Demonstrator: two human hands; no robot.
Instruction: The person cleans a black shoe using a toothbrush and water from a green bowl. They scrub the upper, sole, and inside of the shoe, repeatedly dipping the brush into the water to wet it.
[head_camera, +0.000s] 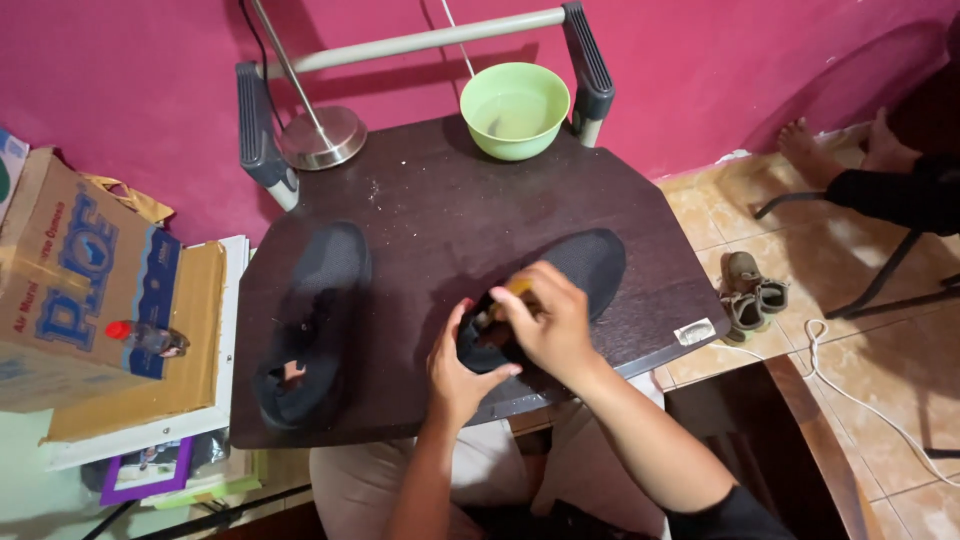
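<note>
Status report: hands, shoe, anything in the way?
Left hand grips black fabric shoe at heel. Right hand over its opening. Second black shoe lies apart, left.

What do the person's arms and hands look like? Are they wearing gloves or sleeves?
No gloves: the left hand and the right hand are both bare, with no rings or watch showing. Both forearms are uncovered. A dark sleeve shows only near the right elbow.

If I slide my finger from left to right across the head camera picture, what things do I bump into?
Cardboard box → small bottle with a red cap → left black shoe → left hand → right hand on the right black shoe → little sandals on the floor → chair leg.
</note>
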